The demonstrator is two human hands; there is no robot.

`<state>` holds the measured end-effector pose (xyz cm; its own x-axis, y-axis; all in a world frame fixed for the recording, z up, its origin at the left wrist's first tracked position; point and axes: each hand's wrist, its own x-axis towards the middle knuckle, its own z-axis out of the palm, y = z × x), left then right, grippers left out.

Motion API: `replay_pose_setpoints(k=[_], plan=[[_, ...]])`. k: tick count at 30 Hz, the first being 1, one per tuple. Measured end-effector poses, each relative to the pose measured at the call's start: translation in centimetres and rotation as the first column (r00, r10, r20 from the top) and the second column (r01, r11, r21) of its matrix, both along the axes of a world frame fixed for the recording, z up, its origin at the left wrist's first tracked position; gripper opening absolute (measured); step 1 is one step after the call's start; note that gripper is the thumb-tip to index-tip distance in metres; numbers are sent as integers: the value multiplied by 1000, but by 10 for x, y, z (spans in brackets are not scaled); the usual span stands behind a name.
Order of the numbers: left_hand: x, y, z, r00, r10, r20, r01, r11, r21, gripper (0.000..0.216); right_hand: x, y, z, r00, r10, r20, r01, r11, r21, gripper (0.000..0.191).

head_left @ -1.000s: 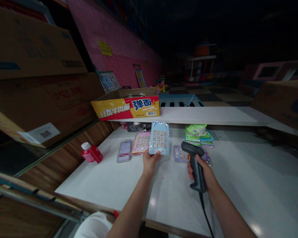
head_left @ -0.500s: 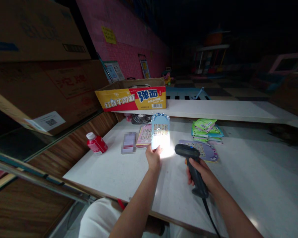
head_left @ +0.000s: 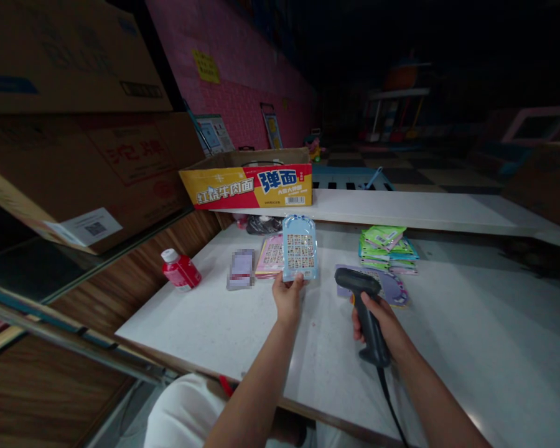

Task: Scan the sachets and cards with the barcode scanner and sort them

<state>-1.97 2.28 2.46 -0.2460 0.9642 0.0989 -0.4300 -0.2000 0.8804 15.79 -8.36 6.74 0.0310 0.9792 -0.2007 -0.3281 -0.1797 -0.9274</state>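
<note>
Pinched by its lower edge, a blue sticker pack [head_left: 300, 249] in clear wrap stands tilted up in my left hand [head_left: 288, 297]. Small pictures in rows cover its front. My right hand [head_left: 380, 317] is wrapped round the handle of a black barcode scanner [head_left: 368, 314], its head pointing left toward the pack and its cable running down. Behind the blue pack lie pink packs [head_left: 269, 256], partly covered by it. A purple pack [head_left: 394, 288] lies flat behind the scanner, which hides part of it.
Green packs [head_left: 382, 246] are piled at the back right. A red bottle [head_left: 181, 270] and a blurred purple item [head_left: 241, 269] are on the left of the white table [head_left: 205, 323]. A noodle carton [head_left: 252, 186] sits on the raised shelf [head_left: 401, 208]; large cardboard boxes [head_left: 135, 168] are stacked at left.
The scanner's bright light on the blue sticker pack has gone out. The scanner has shifted slightly right, away from the pack; my left hand has barely moved.
</note>
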Motion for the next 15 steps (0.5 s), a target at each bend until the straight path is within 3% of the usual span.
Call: replay_pose_setpoints(k=[4, 9, 12, 15], plan=[[-13, -3, 5, 998, 43, 45, -41, 998, -40, 49, 7, 5, -7, 999, -49, -17, 49, 999, 1, 47], [-41, 9, 27, 990, 97, 103, -89, 993, -82, 44, 11, 9, -14, 997, -49, -51, 49, 999, -7, 48], [-56, 19, 39, 992, 86, 89, -66, 975, -212, 29, 10, 11, -16, 998, -35, -53, 35, 999, -5, 49], [-67, 23, 40, 999, 50, -4, -48, 934, -355, 24, 8, 10, -16, 996, -58, -63, 58, 998, -8, 48]])
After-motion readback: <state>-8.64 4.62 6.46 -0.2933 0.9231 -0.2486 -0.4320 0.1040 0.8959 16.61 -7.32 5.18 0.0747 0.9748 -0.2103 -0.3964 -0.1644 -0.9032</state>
